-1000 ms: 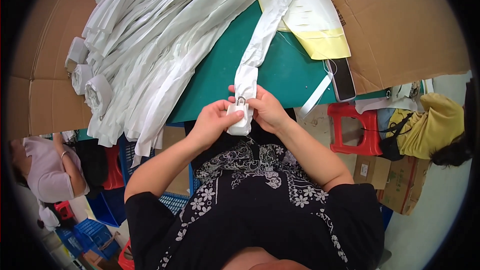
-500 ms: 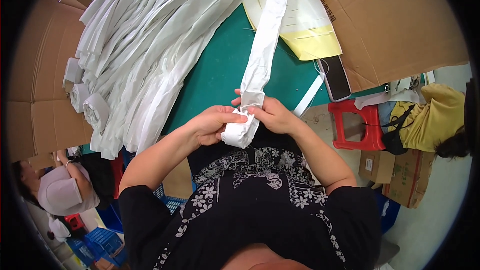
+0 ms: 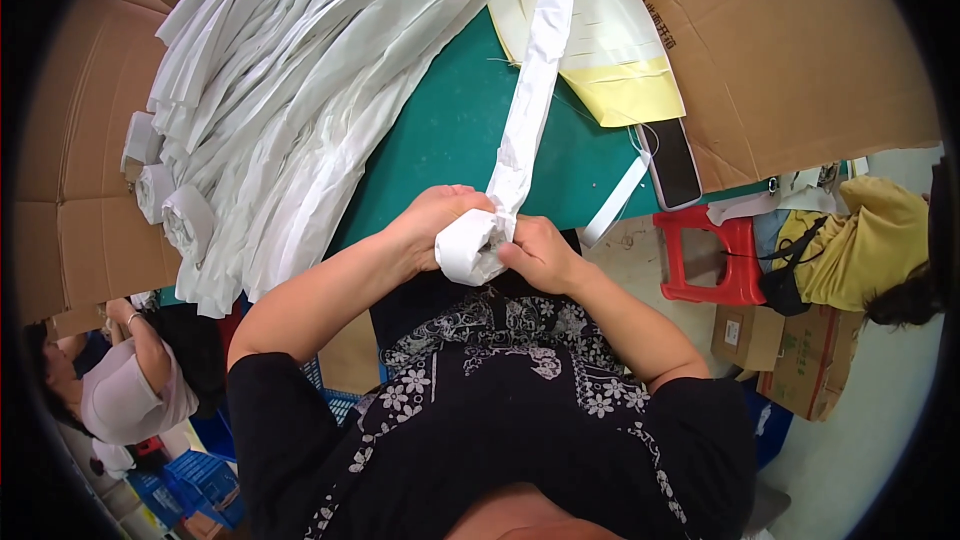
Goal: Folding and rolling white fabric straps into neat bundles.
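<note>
A white strip, flat and creased, runs down the green table (image 3: 440,140) toward me and ends in a loose roll (image 3: 466,246) close to my body. My left hand (image 3: 437,224) is closed round the left and far side of that roll, its fingers partly hidden behind it. On the other side my right hand (image 3: 542,252) grips the roll with the thumb at its open end. The fingers behind the roll are out of sight. Beyond my hands the unrolled white strip (image 3: 535,90) lies across the table.
A heap of long white strips (image 3: 290,110) covers the table's left, with several finished rolls (image 3: 187,223) at its edge. Yellow-edged paper (image 3: 625,90) and a phone (image 3: 672,165) lie right. Cardboard (image 3: 780,60) flanks the table. A red stool (image 3: 705,255) and two people are nearby.
The roll has turned in my hands, so its open end now faces up more. My left hand has shifted over its far side, and my right thumb has moved lower.
</note>
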`<state>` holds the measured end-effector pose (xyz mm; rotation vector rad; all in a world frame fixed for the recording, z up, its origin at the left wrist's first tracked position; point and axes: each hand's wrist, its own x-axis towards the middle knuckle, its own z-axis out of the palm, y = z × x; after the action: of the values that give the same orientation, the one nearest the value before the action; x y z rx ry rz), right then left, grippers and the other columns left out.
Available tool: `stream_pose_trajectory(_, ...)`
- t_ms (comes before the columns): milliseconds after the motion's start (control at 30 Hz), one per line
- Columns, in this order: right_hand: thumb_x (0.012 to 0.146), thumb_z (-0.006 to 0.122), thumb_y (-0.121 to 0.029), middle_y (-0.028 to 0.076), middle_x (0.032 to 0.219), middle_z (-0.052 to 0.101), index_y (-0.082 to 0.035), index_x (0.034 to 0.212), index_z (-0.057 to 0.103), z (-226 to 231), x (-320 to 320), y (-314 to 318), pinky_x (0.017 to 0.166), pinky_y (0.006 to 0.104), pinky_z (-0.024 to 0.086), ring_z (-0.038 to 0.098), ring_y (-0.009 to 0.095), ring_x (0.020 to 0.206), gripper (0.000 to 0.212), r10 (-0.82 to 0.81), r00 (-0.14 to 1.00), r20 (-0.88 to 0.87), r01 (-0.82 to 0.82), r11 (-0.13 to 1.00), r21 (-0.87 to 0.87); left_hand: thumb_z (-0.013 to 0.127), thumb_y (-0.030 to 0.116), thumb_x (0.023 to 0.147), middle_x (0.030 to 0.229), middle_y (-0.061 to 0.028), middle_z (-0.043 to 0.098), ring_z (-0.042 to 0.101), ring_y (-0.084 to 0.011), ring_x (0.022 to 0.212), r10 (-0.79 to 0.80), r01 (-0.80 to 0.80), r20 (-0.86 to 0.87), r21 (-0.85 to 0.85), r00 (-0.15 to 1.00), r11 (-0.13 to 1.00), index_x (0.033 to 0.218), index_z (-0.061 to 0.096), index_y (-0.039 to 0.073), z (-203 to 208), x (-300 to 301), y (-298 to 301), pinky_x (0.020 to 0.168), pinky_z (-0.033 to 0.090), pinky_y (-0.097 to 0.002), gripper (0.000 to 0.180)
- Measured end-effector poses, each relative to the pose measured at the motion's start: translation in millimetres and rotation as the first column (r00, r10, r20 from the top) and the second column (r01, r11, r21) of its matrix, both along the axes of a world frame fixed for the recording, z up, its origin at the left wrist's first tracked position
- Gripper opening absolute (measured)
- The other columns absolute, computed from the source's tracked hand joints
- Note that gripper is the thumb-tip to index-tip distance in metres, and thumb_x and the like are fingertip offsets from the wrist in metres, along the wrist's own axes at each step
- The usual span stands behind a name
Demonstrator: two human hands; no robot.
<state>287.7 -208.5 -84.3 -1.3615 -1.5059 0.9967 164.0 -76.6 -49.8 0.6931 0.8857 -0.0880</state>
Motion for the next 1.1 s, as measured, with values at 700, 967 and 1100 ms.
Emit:
stream_pose_trajectory(700,0.095,0.029,-0.032,0.012,0.073,0.063,0.002,0.091,0.059,10.6,10.8,-27.6,0.049,0.0235,0.049,0.061,0.017,0.057,0.045,-0.561,0.401,-0.724,-0.299,0.667,-0.682,0.054,0.016,0.072,0.114,-0.0029,0.057,0.053,-0.0189,0.103,-0.661,-0.41,-0.17,0.665,0.731,-0.624,0.104,0.061,0.009,-45.7,-5.2,3.5,0.079,0.043,-0.0322,0.033)
stream_pose_trajectory(967,0.094,0.038,-0.027,0.015,0.11,0.058,0.005,0.123,0.044,14.5,41.1,-24.8,0.084,0.0323,0.05,0.06,0.02,0.097,0.043,-0.571,0.49,-0.659,-0.134,0.698,-0.704,0.066,0.012,0.067,0.098,-0.0037,0.062,0.054,-0.0201,0.103,-0.668,-0.357,0.014,0.853,0.744,-0.381,0.089,0.061,0.008,-25.8,-10.0,-19.6,0.076,0.043,-0.0337,0.023)
stream_pose_trajectory(1100,0.07,0.045,-0.002,0.019,0.131,0.042,0.004,0.132,0.03,-0.2,46.0,-12.5,0.102,0.0406,0.036,0.044,0.028,0.121,0.065,-0.303,0.251,-0.919,-0.13,0.931,-0.342,0.069,0.01,0.069,0.094,-0.0084,0.062,0.059,-0.0276,0.092,-0.737,-0.264,0.125,0.962,0.665,-0.075,0.092,0.06,0.006,-28.0,-12.3,-33.5,0.078,0.046,-0.0387,0.025)
